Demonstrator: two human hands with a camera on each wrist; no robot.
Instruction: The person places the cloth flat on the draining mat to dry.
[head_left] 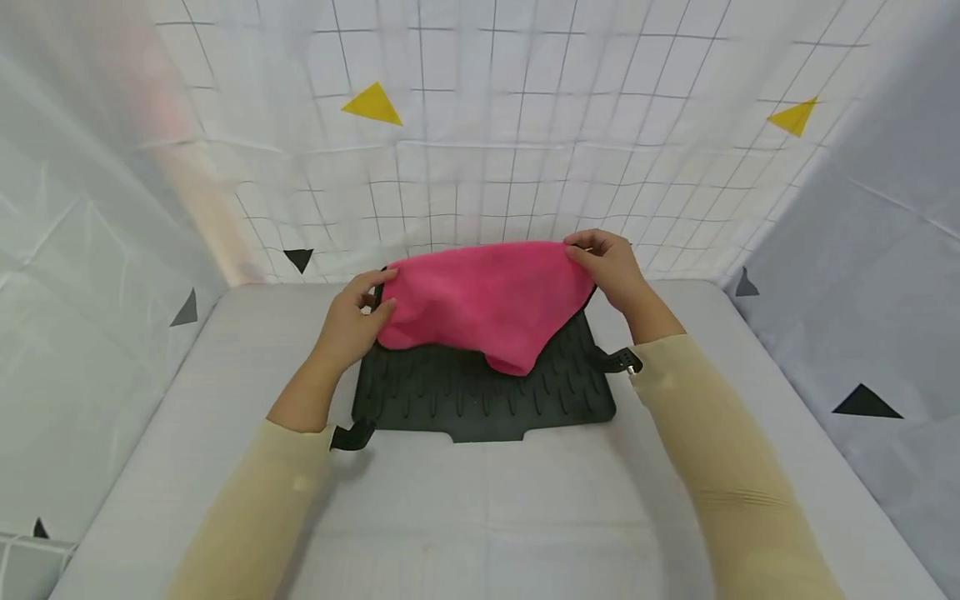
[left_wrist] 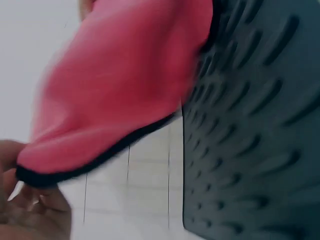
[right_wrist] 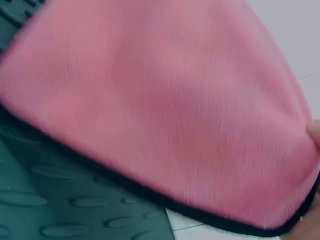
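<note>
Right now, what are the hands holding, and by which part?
The pink cloth: the left hand holds its left edge, and the right hand pinches its upper right corner.

A booth-like, staged space, shown by grid-lined white sheeting (head_left: 480,117), pale side walls (head_left: 855,242) and yellow triangles (head_left: 377,105).

Cloth (head_left: 465,292), centre, soft matt textile, mat (head_left: 487,404), below centre, ridged matt rubber-like surface, backdrop (head_left: 480,112), upper frame, thin creased sheeting, sleeves (head_left: 251,517), lower left and right, matt fabric
</note>
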